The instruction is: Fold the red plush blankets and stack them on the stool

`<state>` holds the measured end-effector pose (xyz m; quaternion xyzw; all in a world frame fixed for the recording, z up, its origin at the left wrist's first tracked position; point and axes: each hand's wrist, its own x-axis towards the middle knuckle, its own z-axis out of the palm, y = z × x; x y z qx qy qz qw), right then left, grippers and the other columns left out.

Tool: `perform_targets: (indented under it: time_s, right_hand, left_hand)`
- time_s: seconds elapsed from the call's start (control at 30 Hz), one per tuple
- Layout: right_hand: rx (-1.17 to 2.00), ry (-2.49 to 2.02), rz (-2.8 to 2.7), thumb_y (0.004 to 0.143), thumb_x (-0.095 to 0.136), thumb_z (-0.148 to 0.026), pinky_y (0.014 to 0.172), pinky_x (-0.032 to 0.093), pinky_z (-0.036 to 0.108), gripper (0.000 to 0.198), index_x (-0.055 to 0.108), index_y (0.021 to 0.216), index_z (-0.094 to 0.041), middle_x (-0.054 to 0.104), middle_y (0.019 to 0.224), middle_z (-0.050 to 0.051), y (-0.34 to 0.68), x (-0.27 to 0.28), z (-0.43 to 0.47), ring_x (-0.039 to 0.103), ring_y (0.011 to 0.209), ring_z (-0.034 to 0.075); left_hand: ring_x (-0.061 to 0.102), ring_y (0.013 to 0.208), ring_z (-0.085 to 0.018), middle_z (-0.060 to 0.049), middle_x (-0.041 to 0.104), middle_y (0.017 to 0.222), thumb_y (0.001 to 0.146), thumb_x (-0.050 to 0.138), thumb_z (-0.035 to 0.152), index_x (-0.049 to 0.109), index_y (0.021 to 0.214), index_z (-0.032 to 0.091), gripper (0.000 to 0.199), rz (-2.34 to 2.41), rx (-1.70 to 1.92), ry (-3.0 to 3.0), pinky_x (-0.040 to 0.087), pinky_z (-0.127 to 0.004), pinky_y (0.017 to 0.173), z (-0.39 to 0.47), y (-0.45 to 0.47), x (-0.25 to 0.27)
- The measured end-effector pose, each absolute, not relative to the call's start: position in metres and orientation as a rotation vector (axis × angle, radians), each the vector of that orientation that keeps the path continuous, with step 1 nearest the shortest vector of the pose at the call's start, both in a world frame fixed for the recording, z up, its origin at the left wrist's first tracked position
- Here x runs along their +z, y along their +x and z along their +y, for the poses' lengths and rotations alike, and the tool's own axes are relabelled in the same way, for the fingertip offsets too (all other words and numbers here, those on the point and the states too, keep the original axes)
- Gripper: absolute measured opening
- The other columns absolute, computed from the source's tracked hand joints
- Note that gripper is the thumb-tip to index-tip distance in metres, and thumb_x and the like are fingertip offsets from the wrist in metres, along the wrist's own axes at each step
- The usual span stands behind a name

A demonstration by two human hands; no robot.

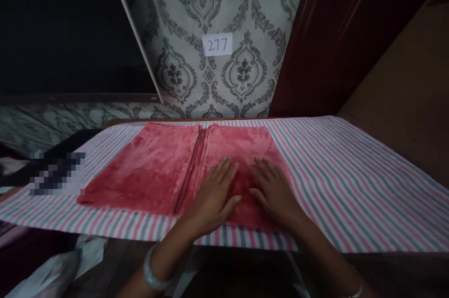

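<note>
A plush pinkish-red cloth (pixel 150 162), folded in from both sides, lies flat with its two folded halves meeting at a dark seam left of my hands. My left hand (pixel 213 197) rests flat on the right half, fingers stretched out and pointing away from me. Beside it, my right hand (pixel 273 190) presses on the same half nearer its right edge, palm down with the fingers spread. Neither hand grasps the fabric. A pale bangle (pixel 153 272) circles my left wrist.
A striped pink, grey and white cloth (pixel 336 185) covers the table. Behind it, a paper marked 277 (pixel 217 44) hangs on patterned wallpaper. A large dark screen (pixel 70 26) stands at left, a dark red panel (pixel 326 31) at right. White items (pixel 91 253) lie below the table's left front.
</note>
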<state>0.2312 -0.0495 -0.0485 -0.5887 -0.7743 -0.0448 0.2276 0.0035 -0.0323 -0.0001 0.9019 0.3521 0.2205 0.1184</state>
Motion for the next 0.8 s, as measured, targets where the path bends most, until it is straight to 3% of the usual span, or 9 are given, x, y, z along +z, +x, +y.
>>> perform_targets:
  time_s: [0.13, 0.27, 0.5, 0.67, 0.8]
  right_hand:
    - [-0.221, -1.727, -2.199, 0.096, 0.047, -0.04, 0.113, 0.023, 0.064, 0.057, 0.04, 0.151, -0.029, 0.033, 0.159, 0.006, 0.228, -0.071, -0.044, 0.026, 0.146, 0.035]
    - [-0.257, -1.699, -2.195, 0.097, 0.045, -0.041, 0.116, 0.02, 0.061, 0.057, 0.037, 0.152, -0.03, 0.03, 0.161, 0.004, 0.229, -0.079, -0.045, 0.024, 0.147, 0.033]
    - [-0.227, -1.662, -2.15, 0.097, 0.045, -0.04, 0.116, 0.021, 0.061, 0.056, 0.039, 0.151, -0.03, 0.033, 0.16, 0.004, 0.227, -0.078, -0.045, 0.024, 0.147, 0.033]
    - [-0.213, -1.657, -2.143, 0.097, 0.046, -0.039, 0.115, 0.021, 0.062, 0.057, 0.037, 0.152, -0.03, 0.034, 0.159, 0.005, 0.227, -0.08, -0.044, 0.026, 0.147, 0.033]
    - [-0.212, -1.657, -2.15, 0.097, 0.046, -0.038, 0.115, 0.022, 0.061, 0.057, 0.037, 0.153, -0.029, 0.033, 0.159, 0.006, 0.228, -0.081, -0.044, 0.027, 0.146, 0.033]
  left_hand:
    - [0.017, 0.151, -0.031, -0.017, 0.026, 0.162, 0.093, 0.054, 0.05, 0.031, 0.154, 0.017, 0.072, 1.184, 0.336, 2.729, 0.018, -0.058, 0.121, -0.013, 0.019, -0.028]
    - [0.016, 0.152, -0.029, -0.014, 0.023, 0.163, 0.094, 0.05, 0.053, 0.028, 0.155, 0.021, 0.072, 1.331, 0.368, 2.791, 0.019, -0.056, 0.121, -0.005, 0.002, -0.048]
    - [0.026, 0.148, -0.034, -0.02, 0.035, 0.157, 0.094, 0.05, 0.044, 0.04, 0.149, 0.01, 0.065, 1.627, 0.244, 2.664, 0.023, -0.056, 0.119, 0.01, -0.004, -0.018]
    - [0.02, 0.151, -0.028, -0.015, 0.029, 0.161, 0.098, 0.038, 0.05, 0.031, 0.154, 0.018, 0.065, 1.308, 0.287, 2.678, 0.021, -0.051, 0.121, 0.042, 0.051, 0.002]
    - [0.016, 0.151, -0.033, -0.019, 0.024, 0.162, 0.098, 0.036, 0.054, 0.031, 0.153, 0.012, 0.069, 1.421, 0.122, 2.611, 0.013, -0.057, 0.12, 0.08, 0.078, -0.004]
